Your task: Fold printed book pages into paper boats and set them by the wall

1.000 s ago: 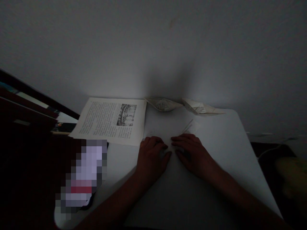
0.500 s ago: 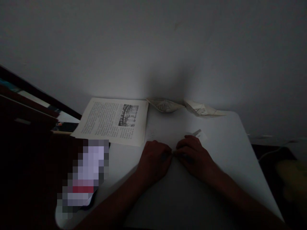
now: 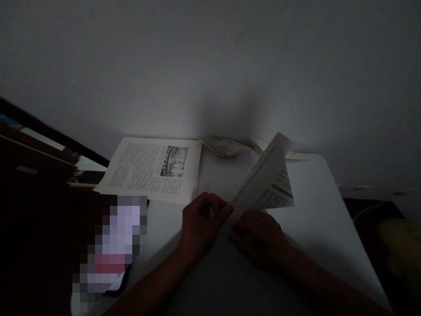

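A folded sheet of printed paper (image 3: pixel 271 177) stands tilted above the table, its fold running up to the right. My left hand (image 3: pixel 202 224) pinches its lower left corner between thumb and fingertips. Just below the paper's bottom edge is my right hand (image 3: pixel 259 237), loosely curled, with a gap between thumb and fingers and nothing visible in it. Against the wall lies a folded paper boat (image 3: pixel 225 147). A second folded paper piece (image 3: pixel 297 156) lies to its right, partly hidden behind the raised sheet.
Printed pages (image 3: pixel 141 169) lie in a stack at the table's back left. A phone (image 3: pixel 115 245), blurred by pixels, rests along the left edge. The white table (image 3: pixel 315 188) meets a grey wall (image 3: pixel 164 79). Dark furniture (image 3: pixel 33 162) stands at far left.
The folded paper, mostly hidden by both hands before, now rises up and right from my left hand. My right hand has drawn slightly down and its fingers have come off the paper.
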Action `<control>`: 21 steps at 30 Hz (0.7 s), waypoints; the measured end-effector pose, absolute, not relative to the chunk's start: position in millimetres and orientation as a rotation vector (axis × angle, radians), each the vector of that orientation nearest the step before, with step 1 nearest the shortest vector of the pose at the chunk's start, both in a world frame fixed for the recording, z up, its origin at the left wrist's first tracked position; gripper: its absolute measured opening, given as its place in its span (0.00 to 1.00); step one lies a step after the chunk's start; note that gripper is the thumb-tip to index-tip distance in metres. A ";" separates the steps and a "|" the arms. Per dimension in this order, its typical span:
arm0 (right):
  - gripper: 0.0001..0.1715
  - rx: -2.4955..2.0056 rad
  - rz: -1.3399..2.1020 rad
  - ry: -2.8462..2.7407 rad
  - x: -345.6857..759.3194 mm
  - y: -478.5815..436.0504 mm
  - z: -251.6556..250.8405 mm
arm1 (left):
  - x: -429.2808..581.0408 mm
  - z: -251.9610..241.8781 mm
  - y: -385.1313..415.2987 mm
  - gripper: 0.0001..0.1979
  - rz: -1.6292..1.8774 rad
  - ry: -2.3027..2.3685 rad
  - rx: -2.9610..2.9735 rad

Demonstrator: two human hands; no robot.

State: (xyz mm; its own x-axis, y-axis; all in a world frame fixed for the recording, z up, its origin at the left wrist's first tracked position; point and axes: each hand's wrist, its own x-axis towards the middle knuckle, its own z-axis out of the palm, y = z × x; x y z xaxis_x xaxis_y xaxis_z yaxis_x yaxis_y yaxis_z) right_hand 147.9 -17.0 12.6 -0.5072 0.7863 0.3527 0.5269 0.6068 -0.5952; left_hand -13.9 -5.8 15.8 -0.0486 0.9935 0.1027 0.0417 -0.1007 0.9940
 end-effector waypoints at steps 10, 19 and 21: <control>0.31 -1.597 1.247 -1.763 159.6 -23.0 0.6 | -10.9 18.0 -7.8 0.11 1.025 1.205 1.175; 0.28 -1.262 1.263 -1.744 162.0 -15.9 2.0 | -13.3 16.1 -9.4 0.19 0.732 0.957 1.686; 0.28 -1.281 1.254 -1.758 161.1 -16.8 2.0 | -12.8 14.8 -11.2 0.19 0.766 0.987 1.755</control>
State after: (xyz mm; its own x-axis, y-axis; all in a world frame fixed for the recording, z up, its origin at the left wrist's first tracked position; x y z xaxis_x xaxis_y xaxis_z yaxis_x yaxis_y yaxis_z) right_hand 161.1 -16.8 2.0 -0.3370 0.9403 -0.0481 0.3512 0.0781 -0.9330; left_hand -12.8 -11.2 14.8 0.4783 0.8756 0.0671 0.2823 -0.2257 0.9324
